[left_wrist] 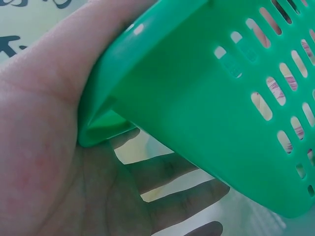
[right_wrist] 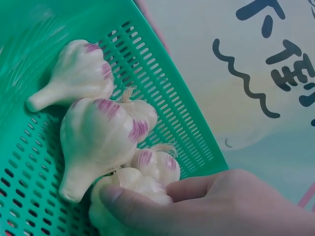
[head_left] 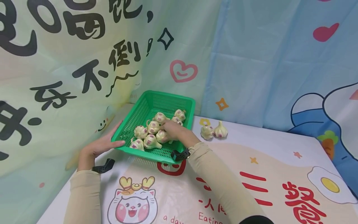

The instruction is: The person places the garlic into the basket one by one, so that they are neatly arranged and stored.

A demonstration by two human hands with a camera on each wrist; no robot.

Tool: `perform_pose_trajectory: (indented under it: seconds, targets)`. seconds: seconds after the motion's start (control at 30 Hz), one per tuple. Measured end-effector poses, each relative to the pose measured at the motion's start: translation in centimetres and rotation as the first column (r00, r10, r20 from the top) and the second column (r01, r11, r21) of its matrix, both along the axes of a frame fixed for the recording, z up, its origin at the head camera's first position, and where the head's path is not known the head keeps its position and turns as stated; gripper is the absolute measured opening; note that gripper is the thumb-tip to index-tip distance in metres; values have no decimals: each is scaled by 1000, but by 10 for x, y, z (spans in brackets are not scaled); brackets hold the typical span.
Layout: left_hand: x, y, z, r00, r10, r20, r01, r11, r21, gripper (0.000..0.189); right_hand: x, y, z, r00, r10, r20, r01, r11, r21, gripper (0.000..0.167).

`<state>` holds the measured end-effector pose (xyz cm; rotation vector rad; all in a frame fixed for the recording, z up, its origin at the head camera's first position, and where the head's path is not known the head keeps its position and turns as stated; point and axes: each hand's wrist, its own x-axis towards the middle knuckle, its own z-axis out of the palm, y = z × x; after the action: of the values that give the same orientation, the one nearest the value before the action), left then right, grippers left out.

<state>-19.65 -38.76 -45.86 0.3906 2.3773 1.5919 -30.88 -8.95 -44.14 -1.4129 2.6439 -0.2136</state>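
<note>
A green plastic basket with slotted walls holds several garlic bulbs, white with purple streaks. My left hand is at its near left corner. In the left wrist view the corner's rim rests against the palm by the thumb, and straight, spread fingers reach below it. Inside the basket, my right hand pinches a garlic bulb between thumb and fingers, among the other bulbs. The thumb lies across that bulb's near side; its lower part runs out of the right wrist view.
Two more garlic bulbs lie on the table to the right of the basket. A printed cloth hangs behind and along the left side. The table cover bears a cat drawing, red lettering and a fried egg.
</note>
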Motion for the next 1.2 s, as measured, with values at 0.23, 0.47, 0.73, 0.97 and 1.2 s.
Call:
perform_pose_trajectory:
  seconds: [0.23, 0.47, 0.73, 0.97, 1.2]
  targets:
    - [-1, 3, -1, 1000, -1, 4, 1, 1000, -10, 95, -2, 3, -2, 999, -35, 11, 35, 998, -61, 51]
    - [-2, 4, -2, 1000, -8, 7, 8, 1000, -5, 94, 4, 6, 9, 993, -108, 36, 111, 990, -82, 66]
    - [-3, 1, -4, 1000, -10, -13, 10, 1000, -7, 92, 12, 20, 29, 983, -160, 86, 175, 961, -215, 67]
    - [-2, 0, -5, 1000, -17, -20, 17, 1000, 2, 92, 18, 53, 27, 967, -223, 120, 252, 890, -381, 63]
    - [-2, -1, -5, 1000, 0, -20, 0, 1000, -16, 92, 21, 101, 5, 906, -385, 179, 419, 744, -520, 73]
